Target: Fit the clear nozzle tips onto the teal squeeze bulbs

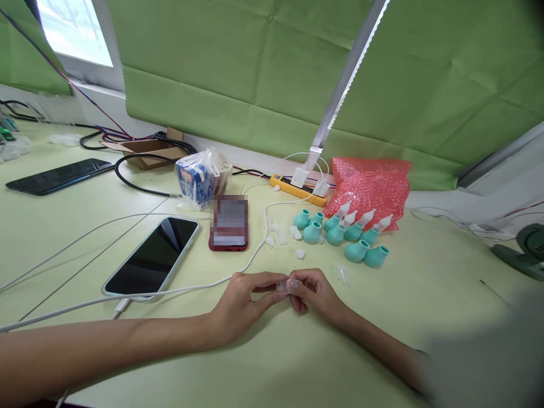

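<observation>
Pinching clear plastic piece [281,287], rounded teal bulbs [335,235]

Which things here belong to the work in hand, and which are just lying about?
Likely in use:
- small clear piece, pinched between left hand and right hand
- teal bulbs, some with translucent tips
- loose translucent pieces

Seemingly lying about:
- pale-cased phone
- red-cased phone
- yellow power strip
- cardboard box
</observation>
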Demonstrator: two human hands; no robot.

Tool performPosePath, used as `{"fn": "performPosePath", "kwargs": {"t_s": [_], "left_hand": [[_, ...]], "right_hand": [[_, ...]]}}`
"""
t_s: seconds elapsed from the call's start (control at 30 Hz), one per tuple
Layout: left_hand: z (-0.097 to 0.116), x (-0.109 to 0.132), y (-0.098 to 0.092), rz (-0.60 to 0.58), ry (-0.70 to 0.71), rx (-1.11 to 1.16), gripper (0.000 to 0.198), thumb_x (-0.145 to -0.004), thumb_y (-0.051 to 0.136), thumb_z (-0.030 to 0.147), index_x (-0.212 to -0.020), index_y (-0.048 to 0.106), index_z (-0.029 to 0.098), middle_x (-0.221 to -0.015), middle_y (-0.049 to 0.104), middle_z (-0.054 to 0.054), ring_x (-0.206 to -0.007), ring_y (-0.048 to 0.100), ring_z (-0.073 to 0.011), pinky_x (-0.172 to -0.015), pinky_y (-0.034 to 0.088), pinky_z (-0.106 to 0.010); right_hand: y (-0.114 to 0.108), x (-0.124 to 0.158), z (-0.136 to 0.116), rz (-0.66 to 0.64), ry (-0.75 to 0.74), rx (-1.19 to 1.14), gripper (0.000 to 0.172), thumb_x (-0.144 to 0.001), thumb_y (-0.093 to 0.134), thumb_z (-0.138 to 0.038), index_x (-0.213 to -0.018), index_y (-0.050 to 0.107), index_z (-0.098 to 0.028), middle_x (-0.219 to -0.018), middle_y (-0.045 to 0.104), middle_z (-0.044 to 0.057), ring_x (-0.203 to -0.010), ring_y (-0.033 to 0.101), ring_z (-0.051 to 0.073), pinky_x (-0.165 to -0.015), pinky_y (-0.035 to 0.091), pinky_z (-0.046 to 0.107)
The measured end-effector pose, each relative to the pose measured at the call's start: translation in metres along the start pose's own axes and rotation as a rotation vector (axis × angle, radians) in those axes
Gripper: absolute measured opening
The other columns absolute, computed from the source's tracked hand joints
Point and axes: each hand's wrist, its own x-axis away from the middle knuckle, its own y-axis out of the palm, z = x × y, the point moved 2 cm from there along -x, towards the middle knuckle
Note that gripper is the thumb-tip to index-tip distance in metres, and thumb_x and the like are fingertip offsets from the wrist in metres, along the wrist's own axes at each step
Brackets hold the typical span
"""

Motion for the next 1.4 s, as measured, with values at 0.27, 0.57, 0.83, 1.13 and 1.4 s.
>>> {"fn": "performPosePath", "kwargs": {"t_s": [0.27, 0.57, 0.83, 1.13, 1.4], "left_hand": [[-0.002, 0.000, 0.002, 0.036, 0.002, -0.001, 0.021, -0.079, 0.051, 0.026, -0.096, 0.060, 0.019, -0.090, 0.063, -0.001, -0.080, 0.058, -0.0124, -0.072, 0.046, -0.020], [-0.003, -0.002, 0.002, 0.044, 0.017, -0.012, 0.018, -0.077, 0.052, 0.023, -0.091, 0.060, 0.016, -0.084, 0.059, -0.004, -0.076, 0.054, -0.0132, -0.064, 0.048, -0.022], [-0.007, -0.002, -0.001, 0.119, -0.084, 0.002, 0.031, -0.084, 0.039, 0.028, -0.113, 0.047, 0.023, -0.086, 0.056, -0.002, -0.071, 0.053, -0.0112, -0.063, 0.048, -0.022], [-0.007, -0.002, 0.000, 0.106, -0.110, 0.042, 0.023, -0.079, 0.047, 0.027, -0.100, 0.053, 0.021, -0.089, 0.056, -0.001, -0.074, 0.051, -0.0111, -0.065, 0.048, -0.022], [-0.009, -0.003, -0.001, 0.180, -0.089, 0.044, 0.025, -0.078, 0.049, 0.025, -0.101, 0.053, 0.017, -0.095, 0.057, -0.004, -0.085, 0.054, -0.0140, -0.074, 0.048, -0.025]], "right_hand": [[-0.002, -0.002, 0.001, -0.019, 0.025, -0.056, 0.030, -0.074, 0.052, -0.037, -0.057, 0.051, -0.012, -0.044, 0.048, -0.001, -0.040, 0.041, 0.006, -0.040, 0.030, 0.019], [-0.007, 0.000, -0.004, 0.063, -0.035, 0.048, 0.026, -0.068, 0.058, -0.039, -0.068, 0.055, -0.013, -0.056, 0.050, 0.000, -0.052, 0.048, 0.010, -0.047, 0.038, 0.021], [-0.072, -0.017, -0.016, 0.756, -0.341, 1.057, 0.059, -0.067, 0.058, -0.040, -0.117, 0.037, -0.017, -0.105, 0.047, 0.011, -0.098, 0.041, 0.025, -0.083, 0.034, 0.042], [-0.086, -0.027, 0.015, 0.662, -0.167, 1.225, 0.035, -0.074, 0.049, -0.036, -0.102, 0.043, -0.017, -0.099, 0.054, 0.009, -0.090, 0.043, 0.026, -0.075, 0.038, 0.041], [-0.056, -0.014, -0.021, 0.542, -0.539, 0.988, 0.020, -0.070, 0.050, -0.018, -0.086, 0.037, -0.019, -0.108, 0.049, 0.011, -0.101, 0.045, 0.021, -0.080, 0.039, 0.035]]}}
